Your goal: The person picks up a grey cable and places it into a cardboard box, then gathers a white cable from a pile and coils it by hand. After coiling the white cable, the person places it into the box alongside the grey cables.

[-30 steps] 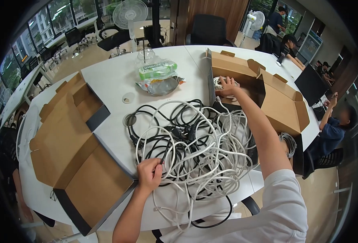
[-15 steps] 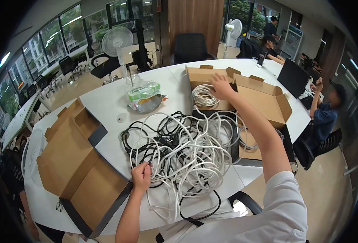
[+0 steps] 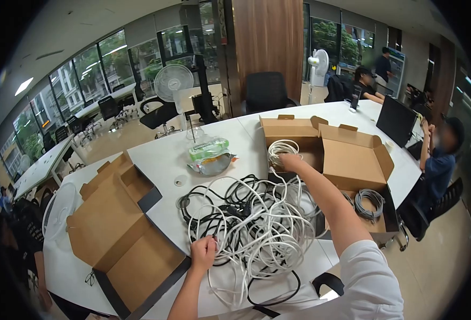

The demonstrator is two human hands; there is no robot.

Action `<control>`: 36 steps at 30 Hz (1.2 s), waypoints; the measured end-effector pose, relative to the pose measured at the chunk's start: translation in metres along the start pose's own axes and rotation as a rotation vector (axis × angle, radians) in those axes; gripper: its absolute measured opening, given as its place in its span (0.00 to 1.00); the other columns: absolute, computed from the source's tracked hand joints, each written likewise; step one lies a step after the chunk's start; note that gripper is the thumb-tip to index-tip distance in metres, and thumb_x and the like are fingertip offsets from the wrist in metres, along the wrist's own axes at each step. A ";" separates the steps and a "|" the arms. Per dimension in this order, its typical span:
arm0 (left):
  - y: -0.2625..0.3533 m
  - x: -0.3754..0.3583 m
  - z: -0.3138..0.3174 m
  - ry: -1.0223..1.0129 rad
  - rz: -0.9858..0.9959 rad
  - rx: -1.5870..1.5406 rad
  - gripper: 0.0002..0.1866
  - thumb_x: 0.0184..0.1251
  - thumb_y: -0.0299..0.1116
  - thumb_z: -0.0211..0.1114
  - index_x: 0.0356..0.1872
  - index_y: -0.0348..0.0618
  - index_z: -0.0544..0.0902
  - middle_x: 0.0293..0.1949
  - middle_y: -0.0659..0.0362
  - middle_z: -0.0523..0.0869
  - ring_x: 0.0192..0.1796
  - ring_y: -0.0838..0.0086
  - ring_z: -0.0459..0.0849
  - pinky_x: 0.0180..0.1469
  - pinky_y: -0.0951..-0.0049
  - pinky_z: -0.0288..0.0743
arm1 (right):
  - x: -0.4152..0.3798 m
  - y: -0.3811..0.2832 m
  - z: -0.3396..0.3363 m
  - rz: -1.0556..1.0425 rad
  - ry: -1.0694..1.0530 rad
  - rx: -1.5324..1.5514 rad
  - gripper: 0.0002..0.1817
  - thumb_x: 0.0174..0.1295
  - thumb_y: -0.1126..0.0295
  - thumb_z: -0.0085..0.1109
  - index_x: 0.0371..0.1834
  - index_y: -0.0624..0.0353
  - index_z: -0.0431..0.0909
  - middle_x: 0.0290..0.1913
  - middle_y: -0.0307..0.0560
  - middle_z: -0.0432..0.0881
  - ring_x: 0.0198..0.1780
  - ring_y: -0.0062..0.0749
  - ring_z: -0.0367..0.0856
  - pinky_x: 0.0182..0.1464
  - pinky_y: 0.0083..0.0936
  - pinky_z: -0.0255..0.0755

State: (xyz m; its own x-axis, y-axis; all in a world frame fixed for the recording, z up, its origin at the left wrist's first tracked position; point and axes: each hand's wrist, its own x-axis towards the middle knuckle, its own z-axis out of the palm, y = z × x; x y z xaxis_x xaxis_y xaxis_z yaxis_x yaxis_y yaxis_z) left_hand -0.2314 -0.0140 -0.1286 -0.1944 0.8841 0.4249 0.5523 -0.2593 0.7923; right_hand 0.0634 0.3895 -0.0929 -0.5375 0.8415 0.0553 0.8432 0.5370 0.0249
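A tangled pile of white cables [image 3: 278, 234] and black cables [image 3: 198, 218] lies on the white table. At its left edge my left hand [image 3: 203, 252] is closed on a cable. My right hand [image 3: 289, 161] reaches into the back cardboard box [image 3: 311, 152], its fingers down at the coiled white cable [image 3: 282, 148]; the fingertips are hidden, so its grip cannot be made out. A coil of grey cable [image 3: 369, 205] rests in the open box [image 3: 355, 154] to the right.
Open boxes [image 3: 145, 261] stand at the left. Behind the pile lie a green and clear plastic package [image 3: 212, 154] and a round table grommet [image 3: 180, 180]. A monitor [image 3: 396, 120] stands at the right; other people sit beyond and on both sides.
My right hand has moved down onto the coiled white cable in the back box. The camera view has shifted, so the scene appears lower and further right. My left hand stays at the pile.
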 end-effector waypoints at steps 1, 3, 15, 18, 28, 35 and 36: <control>-0.002 0.000 0.000 -0.012 -0.005 -0.001 0.16 0.67 0.34 0.52 0.22 0.36 0.76 0.17 0.51 0.77 0.21 0.60 0.78 0.26 0.64 0.68 | 0.003 0.001 0.001 -0.010 0.020 -0.059 0.23 0.47 0.67 0.66 0.48 0.58 0.76 0.47 0.58 0.83 0.50 0.53 0.82 0.50 0.44 0.75; -0.014 -0.001 0.004 -0.023 -0.006 -0.033 0.16 0.67 0.35 0.52 0.22 0.36 0.77 0.17 0.51 0.77 0.21 0.58 0.78 0.26 0.63 0.68 | 0.001 0.005 -0.019 -0.020 -0.025 -0.020 0.23 0.49 0.66 0.66 0.49 0.60 0.75 0.47 0.59 0.83 0.51 0.53 0.81 0.53 0.45 0.74; -0.005 0.001 0.001 -0.063 -0.041 -0.024 0.18 0.67 0.37 0.52 0.21 0.35 0.76 0.17 0.49 0.76 0.22 0.53 0.77 0.25 0.61 0.67 | 0.016 0.039 -0.026 0.318 0.145 2.300 0.02 0.58 0.73 0.50 0.31 0.55 0.68 0.21 0.36 0.66 0.22 0.25 0.67 0.37 0.32 0.78; -0.015 0.000 -0.001 -0.093 0.042 0.033 0.19 0.70 0.35 0.48 0.27 0.32 0.81 0.16 0.57 0.77 0.18 0.74 0.74 0.23 0.73 0.66 | 0.051 0.072 0.040 0.527 0.053 2.184 0.01 0.59 0.74 0.49 0.31 0.56 0.68 0.21 0.37 0.65 0.22 0.28 0.67 0.28 0.33 0.74; -0.017 0.000 -0.002 -0.116 0.051 0.043 0.19 0.69 0.36 0.48 0.28 0.33 0.82 0.16 0.56 0.77 0.18 0.70 0.76 0.24 0.71 0.67 | 0.064 0.043 0.037 0.803 0.079 0.432 0.29 0.60 0.66 0.54 0.63 0.66 0.59 0.59 0.66 0.75 0.65 0.56 0.71 0.65 0.55 0.62; -0.018 0.000 -0.002 -0.116 0.051 0.058 0.18 0.67 0.34 0.48 0.27 0.33 0.82 0.17 0.55 0.77 0.19 0.68 0.76 0.24 0.70 0.68 | 0.049 0.034 0.020 0.623 0.142 0.236 0.29 0.66 0.54 0.52 0.63 0.59 0.60 0.63 0.62 0.67 0.66 0.58 0.65 0.61 0.55 0.65; -0.017 0.001 -0.002 -0.115 0.052 0.061 0.18 0.67 0.34 0.48 0.27 0.33 0.82 0.17 0.55 0.77 0.19 0.68 0.76 0.25 0.69 0.67 | 0.049 0.038 0.023 0.582 0.143 0.247 0.28 0.66 0.53 0.51 0.62 0.60 0.61 0.63 0.62 0.67 0.66 0.59 0.65 0.61 0.56 0.65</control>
State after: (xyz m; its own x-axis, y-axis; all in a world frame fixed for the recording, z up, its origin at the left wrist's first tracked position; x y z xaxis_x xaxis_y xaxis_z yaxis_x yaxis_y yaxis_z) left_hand -0.2428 -0.0098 -0.1412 -0.0723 0.9098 0.4087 0.6079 -0.2847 0.7412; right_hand 0.0685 0.4525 -0.1118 0.0275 0.9920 0.1236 0.9603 0.0082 -0.2789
